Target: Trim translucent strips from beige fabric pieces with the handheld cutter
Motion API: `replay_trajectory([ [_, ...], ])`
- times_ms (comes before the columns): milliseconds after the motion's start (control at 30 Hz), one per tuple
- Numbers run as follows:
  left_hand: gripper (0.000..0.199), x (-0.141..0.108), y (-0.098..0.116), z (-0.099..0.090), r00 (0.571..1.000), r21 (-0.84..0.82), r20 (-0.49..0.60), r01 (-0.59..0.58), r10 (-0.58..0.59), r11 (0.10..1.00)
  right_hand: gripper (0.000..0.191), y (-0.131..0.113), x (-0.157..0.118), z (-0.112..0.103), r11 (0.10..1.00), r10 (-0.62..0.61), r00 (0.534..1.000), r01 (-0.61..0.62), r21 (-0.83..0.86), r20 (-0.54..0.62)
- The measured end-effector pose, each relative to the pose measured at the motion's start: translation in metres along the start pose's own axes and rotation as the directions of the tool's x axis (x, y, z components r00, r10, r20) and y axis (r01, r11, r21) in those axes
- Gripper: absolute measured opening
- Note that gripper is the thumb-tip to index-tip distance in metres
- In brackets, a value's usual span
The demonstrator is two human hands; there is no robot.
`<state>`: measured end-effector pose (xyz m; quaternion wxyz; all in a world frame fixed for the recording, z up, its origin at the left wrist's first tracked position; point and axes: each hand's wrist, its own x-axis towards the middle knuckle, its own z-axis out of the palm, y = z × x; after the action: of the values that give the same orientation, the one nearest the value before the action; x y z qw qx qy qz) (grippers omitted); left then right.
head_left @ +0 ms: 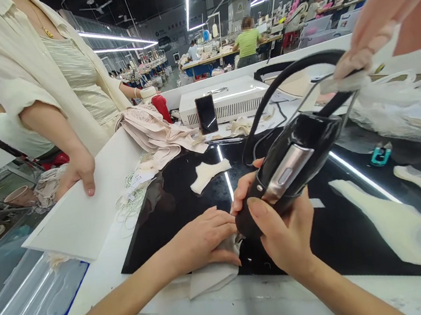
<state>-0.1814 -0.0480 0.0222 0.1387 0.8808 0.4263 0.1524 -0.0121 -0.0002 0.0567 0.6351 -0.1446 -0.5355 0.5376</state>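
a: two hands are at work. my right hand [282, 230] is clenched around the black handheld tool [292, 164], its tip down on the pale fabric piece [214, 276].

b: and your left hand [205, 238]?

a: it lies flat and unclenched, pressing that piece on the front edge of the black glossy mat [170, 204].

b: how far, you judge?

a: i think midway. one cut piece [208, 173] waits behind; a standing person's hand [78, 172] rests on the white board [86, 215].

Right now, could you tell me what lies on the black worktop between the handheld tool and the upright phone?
In the head view, a cream fabric piece lies on the bare black worktop, between the handheld tool and the phone.
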Motion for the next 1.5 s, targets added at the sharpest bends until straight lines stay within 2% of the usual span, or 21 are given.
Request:
replay_trajectory([
  [367,0.063,-0.003,0.004,-0.003,0.999,0.046,0.026,0.024,-0.025,0.999,0.029,0.0,-0.002,0.0,1.0,-0.001,1.0,0.0,0.019,0.031],
  [533,0.051,-0.006,0.004,-0.008,0.994,0.037,0.069,0.079,-0.081,0.996,0.029,0.001,0.0,-0.004,0.999,-0.01,1.0,0.011,0.03,-0.017],
  [700,0.045,-0.006,0.005,-0.008,0.993,0.018,0.072,0.09,-0.091,0.996,0.027,0.004,0.001,-0.008,0.999,-0.003,1.0,0.004,0.05,-0.013],
  [900,0.048,-0.006,0.006,-0.009,0.992,0.006,0.081,0.095,-0.095,0.995,0.026,0.005,0.001,-0.007,1.0,0.001,0.999,-0.001,0.003,-0.034],
  [1100,0.049,-0.006,0.004,-0.008,0.992,0.013,0.081,0.099,-0.1,0.995,0.032,-0.001,-0.003,-0.004,0.997,0.019,0.999,-0.017,0.08,-0.027],
  [1233,0.057,-0.005,0.003,-0.006,0.993,0.016,0.076,0.089,-0.09,0.996,0.033,-0.002,-0.008,-0.004,0.998,0.005,1.0,-0.005,0.066,0.003],
  [1500,0.05,-0.005,0.001,-0.005,0.995,0.013,0.069,0.073,-0.074,0.997,0.033,-0.003,-0.009,-0.004,0.995,0.045,0.999,-0.044,0.085,-0.008],
])
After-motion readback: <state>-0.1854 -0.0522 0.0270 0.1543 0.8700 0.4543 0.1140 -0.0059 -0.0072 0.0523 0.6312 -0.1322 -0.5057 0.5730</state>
